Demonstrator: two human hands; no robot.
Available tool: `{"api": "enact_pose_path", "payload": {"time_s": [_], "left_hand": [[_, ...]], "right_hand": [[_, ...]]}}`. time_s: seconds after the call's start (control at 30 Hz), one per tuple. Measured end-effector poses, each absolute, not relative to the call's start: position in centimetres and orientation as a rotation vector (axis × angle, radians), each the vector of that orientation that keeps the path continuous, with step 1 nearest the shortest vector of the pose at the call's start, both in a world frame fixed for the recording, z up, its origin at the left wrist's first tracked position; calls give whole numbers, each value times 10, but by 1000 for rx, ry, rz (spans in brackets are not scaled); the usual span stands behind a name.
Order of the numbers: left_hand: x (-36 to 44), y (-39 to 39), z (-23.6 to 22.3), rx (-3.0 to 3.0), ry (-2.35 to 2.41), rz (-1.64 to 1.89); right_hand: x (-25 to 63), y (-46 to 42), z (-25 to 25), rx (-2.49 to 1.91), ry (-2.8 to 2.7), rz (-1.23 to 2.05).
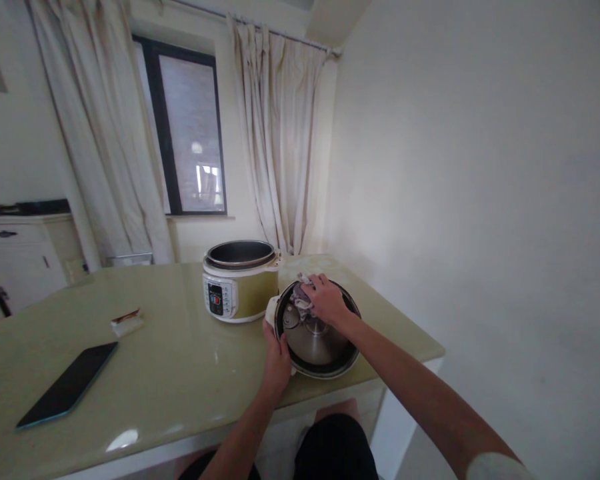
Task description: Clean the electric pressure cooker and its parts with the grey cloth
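Observation:
A round pressure cooker lid is tilted at the table's near edge, its metal underside and dark sealing ring facing me. My left hand grips the lid's left rim, thumb on the near side. Pressed to the upper left of the metal is a crumpled greyish cloth, bunched under the fingers of my right hand. Just behind and left of the lid stands the white and gold electric pressure cooker, uncovered, with its dark inner pot showing and a control panel on its front.
On the pale green glossy table, a dark tablet-like device lies at left. A small packet is behind it. A white wall rises on the right; curtains and a window stand behind.

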State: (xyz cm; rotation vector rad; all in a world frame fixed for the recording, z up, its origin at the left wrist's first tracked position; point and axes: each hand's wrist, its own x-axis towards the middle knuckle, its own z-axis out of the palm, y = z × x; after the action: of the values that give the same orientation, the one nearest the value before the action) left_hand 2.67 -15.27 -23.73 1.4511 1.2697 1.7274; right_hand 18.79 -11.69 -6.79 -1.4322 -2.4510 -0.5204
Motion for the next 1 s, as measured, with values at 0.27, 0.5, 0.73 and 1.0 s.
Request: {"api": "enact_pose_path", "payload": {"time_s": [0.27,0.5,0.73,1.0], "left_hand": [[26,-154,-235,1439,1300,1696],[26,-151,-237,1378,1320,1705],[23,-151,-235,1443,1251,1786],[28,-154,-234,1435,1338,1797]], "right_hand": [[167,-119,-91,-1222,-2482,-485],[177,-132,-91,-1247,-2647,-521],[157,-120,-86,-739,-2861,-680],[218,-107,-53,-1469,-2568,-460]]}}
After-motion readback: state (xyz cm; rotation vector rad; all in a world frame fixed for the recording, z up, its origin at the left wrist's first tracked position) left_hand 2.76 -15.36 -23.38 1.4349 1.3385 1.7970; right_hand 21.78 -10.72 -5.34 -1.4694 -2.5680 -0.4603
